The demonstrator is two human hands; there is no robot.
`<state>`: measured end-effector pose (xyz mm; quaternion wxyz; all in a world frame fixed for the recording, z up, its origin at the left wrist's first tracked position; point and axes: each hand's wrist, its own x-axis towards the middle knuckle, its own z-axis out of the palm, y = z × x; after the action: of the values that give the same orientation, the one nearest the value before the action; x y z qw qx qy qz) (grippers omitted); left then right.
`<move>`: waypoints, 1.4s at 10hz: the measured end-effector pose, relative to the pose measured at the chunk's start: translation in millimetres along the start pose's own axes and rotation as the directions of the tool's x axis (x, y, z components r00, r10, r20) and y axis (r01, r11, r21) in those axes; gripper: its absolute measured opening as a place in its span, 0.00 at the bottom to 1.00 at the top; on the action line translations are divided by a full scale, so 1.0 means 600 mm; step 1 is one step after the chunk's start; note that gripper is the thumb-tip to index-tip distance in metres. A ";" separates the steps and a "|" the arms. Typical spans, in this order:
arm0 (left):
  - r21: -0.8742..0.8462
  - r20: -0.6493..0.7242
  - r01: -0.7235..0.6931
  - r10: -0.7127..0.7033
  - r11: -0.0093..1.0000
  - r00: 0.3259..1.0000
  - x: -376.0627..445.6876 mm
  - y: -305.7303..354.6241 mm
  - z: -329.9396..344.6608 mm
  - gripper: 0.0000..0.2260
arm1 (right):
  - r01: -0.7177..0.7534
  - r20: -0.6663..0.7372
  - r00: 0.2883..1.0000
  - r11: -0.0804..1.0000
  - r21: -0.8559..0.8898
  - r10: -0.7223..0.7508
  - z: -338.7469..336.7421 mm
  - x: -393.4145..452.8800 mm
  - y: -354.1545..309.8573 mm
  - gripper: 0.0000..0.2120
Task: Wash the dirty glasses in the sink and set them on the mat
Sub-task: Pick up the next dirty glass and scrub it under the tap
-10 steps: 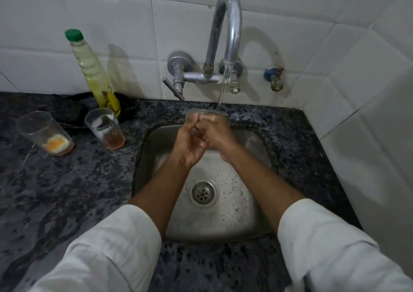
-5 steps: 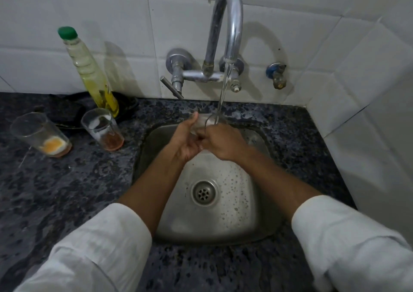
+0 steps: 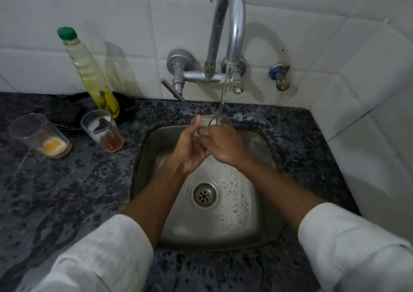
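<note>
Both hands, left hand (image 3: 190, 151) and right hand (image 3: 225, 145), close their grip on one glass (image 3: 212, 122) under running water. Next, probably the mat, unseen.

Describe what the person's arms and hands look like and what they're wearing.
Both arms wear loose white sleeves, the left sleeve and right sleeve pushed up so the forearms are bare. The left hand and right hand are bare and wet: no gloves; no rings or watch visible.
</note>
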<state>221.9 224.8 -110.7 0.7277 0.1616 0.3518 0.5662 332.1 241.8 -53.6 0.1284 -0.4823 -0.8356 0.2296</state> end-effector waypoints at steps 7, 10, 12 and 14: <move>-0.023 -0.082 0.074 -0.076 0.997 0.994 -0.012 0.007 0.003 0.29 | 0.259 0.197 0.963 0.843 -0.472 -0.185 -0.017 -0.016 0.018 0.11; -0.247 -0.093 -0.002 -0.021 0.969 0.995 -0.018 -0.006 0.026 0.19 | -0.070 -0.024 0.998 0.975 -0.209 0.066 0.020 -0.013 -0.001 0.17; -0.028 -0.354 -0.081 0.066 0.996 0.933 -0.006 -0.012 0.030 0.15 | -0.313 0.229 0.791 0.054 0.948 0.568 0.040 -0.022 -0.009 0.08; 0.623 -0.242 -0.235 0.470 0.746 0.849 -0.036 -0.012 0.031 0.28 | -0.273 0.480 0.616 -0.402 0.874 0.625 0.067 0.000 0.005 0.17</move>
<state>237.7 205.6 -95.0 0.4383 0.3225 0.6023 0.5841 317.0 232.7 -89.9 0.4224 -0.5441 -0.0607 0.7224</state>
